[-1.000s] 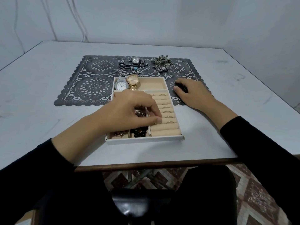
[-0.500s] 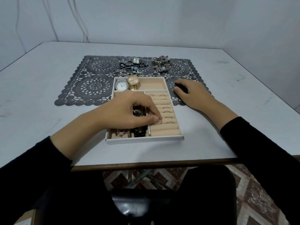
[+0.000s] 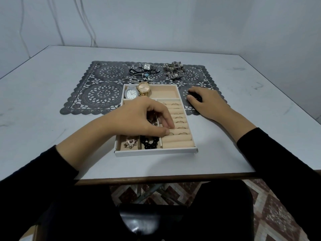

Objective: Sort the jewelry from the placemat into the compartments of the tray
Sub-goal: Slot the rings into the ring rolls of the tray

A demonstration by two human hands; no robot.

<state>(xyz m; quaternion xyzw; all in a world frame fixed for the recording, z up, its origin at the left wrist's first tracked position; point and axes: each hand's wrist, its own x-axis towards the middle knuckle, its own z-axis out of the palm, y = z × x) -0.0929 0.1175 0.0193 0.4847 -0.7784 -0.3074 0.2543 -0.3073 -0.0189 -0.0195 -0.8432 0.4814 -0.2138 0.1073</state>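
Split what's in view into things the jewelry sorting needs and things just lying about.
For the job: tray, placemat, square watch, bracelets, silver heap, loose ring, white-faced watch, gold watch, black beads, left hand, right hand.
Lying about: table, patterned floor.

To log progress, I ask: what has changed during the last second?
Almost nothing. The left hand shifted only slightly, its fingertips still on the ring rolls of the tray; no visible grasp or release. The right hand stays on the placemat; the unsorted jewelry lies as before.

Plain room: white table, bare walls, patterned floor tiles.
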